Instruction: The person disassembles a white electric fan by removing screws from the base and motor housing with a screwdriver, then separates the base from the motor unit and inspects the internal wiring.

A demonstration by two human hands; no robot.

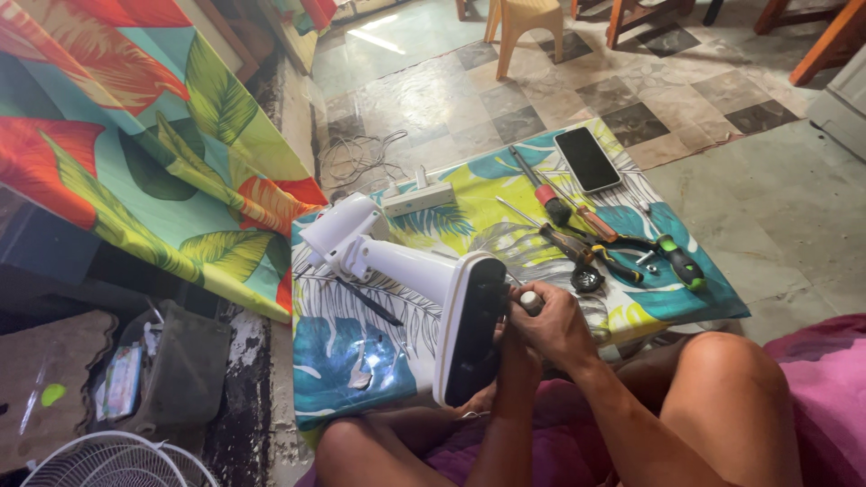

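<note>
While the white fan stand lies on its side across the leaf-patterned tabletop, its round base faces the person's lap. The right hand is closed around a screwdriver handle pressed against the base's dark underside. The left hand is mostly hidden below the base rim, so its grip cannot be told. For a clean turn, keep the driver square to the screw and the base braced. Pliers, a red-handled screwdriver, a green-handled screwdriver and a phone lie beyond.
</note>
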